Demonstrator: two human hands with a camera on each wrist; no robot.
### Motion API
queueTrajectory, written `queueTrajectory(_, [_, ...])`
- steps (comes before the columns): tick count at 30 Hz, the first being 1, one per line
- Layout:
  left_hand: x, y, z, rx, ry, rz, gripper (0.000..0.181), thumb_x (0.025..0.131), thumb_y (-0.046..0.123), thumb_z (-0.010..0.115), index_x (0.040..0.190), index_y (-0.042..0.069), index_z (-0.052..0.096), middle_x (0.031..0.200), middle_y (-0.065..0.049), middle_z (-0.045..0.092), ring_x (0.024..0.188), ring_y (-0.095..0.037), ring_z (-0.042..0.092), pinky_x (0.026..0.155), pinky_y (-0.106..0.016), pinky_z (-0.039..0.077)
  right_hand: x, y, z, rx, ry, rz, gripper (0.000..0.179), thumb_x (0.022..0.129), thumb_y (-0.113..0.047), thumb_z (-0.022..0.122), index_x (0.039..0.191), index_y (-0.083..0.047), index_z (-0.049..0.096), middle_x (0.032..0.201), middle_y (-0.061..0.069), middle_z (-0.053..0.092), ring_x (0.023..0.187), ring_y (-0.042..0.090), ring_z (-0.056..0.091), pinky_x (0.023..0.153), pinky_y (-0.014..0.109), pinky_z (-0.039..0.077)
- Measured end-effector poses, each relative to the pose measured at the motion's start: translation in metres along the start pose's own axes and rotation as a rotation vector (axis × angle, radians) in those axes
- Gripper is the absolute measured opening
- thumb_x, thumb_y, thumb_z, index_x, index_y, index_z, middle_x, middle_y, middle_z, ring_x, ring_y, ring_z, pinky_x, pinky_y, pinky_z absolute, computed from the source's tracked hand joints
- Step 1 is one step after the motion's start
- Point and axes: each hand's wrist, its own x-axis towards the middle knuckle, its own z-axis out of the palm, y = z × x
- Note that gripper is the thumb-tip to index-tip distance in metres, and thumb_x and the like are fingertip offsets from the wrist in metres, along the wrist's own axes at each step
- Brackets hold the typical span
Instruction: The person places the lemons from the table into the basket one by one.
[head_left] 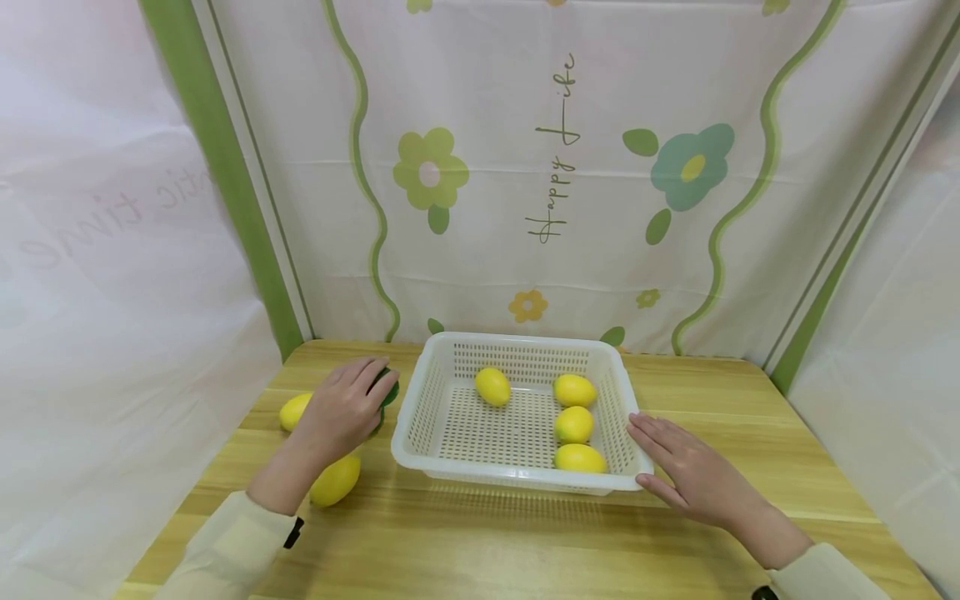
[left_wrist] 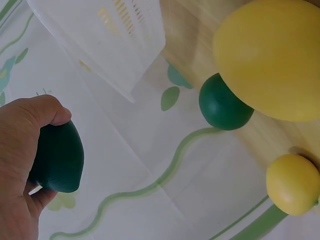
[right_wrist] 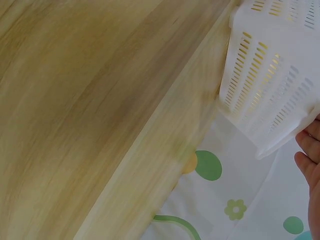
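My left hand [head_left: 347,408] grips a dark green lime [left_wrist: 61,157] just left of the white plastic basket [head_left: 517,473]. Thumb and fingers curl round the fruit in the left wrist view. Around that hand on the table lie a second green lime [left_wrist: 222,107], a yellow lemon [head_left: 336,481] near the wrist and another lemon [head_left: 294,412] farther left. Inside the basket are a lemon [head_left: 492,387] toward the back left and a column of lemons [head_left: 574,425] along the right side. My right hand [head_left: 697,475] rests its straight fingers against the basket's right rim.
The wooden table [head_left: 517,550] ends at a white hanging cloth [head_left: 480,267] with printed flowers behind the basket. More cloth [head_left: 112,375] hangs at the left and right sides.
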Motion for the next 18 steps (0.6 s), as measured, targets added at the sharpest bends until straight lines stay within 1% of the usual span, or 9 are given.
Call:
queueTrajectory(2, [0.003, 0.002, 0.001, 0.013, -0.008, 0.008, 0.033, 0.079, 0.000, 0.055, 0.111, -0.003, 0.065, 0.113, -0.023, 0.064, 0.103, -0.039, 0.061, 0.084, -0.047, 0.054, 0.000, 0.000, 0.000, 0.001, 0.001, -0.002, 0.067, 0.102, -0.051, 0.040, 0.133, 0.006, 0.054, 0.136, 0.021, 0.053, 0.120, 0.038, 0.052, 0.117, 0.024, 0.010])
queueTrajectory(8, [0.013, 0.009, 0.005, 0.047, -0.012, 0.032, 0.037, 0.073, -0.001, 0.068, 0.111, -0.001, 0.066, 0.113, -0.020, 0.064, 0.104, -0.035, 0.060, 0.086, -0.043, 0.054, 0.000, 0.000, 0.000, 0.004, 0.010, 0.000, 0.067, 0.102, -0.051, 0.039, 0.133, 0.006, 0.054, 0.136, 0.022, 0.053, 0.119, 0.039, 0.052, 0.117, 0.024, 0.011])
queueTrajectory(12, [0.018, 0.014, 0.010, 0.040, -0.008, 0.047, 0.038, 0.073, -0.001, 0.067, 0.111, 0.001, 0.066, 0.112, -0.019, 0.064, 0.103, -0.034, 0.060, 0.085, -0.042, 0.054, 0.001, -0.001, -0.001, 0.004, 0.019, -0.004, 0.067, 0.102, -0.051, 0.038, 0.132, 0.007, 0.055, 0.136, 0.022, 0.053, 0.119, 0.039, 0.053, 0.117, 0.024, 0.011])
queueTrajectory(18, [0.025, 0.021, 0.014, 0.027, -0.003, 0.063, 0.037, 0.075, 0.000, 0.063, 0.112, 0.001, 0.066, 0.113, -0.018, 0.064, 0.104, -0.033, 0.060, 0.088, -0.042, 0.053, 0.001, -0.001, 0.000, -0.002, 0.016, -0.001, 0.067, 0.102, -0.051, 0.038, 0.133, 0.006, 0.055, 0.136, 0.022, 0.053, 0.119, 0.039, 0.052, 0.117, 0.024, 0.010])
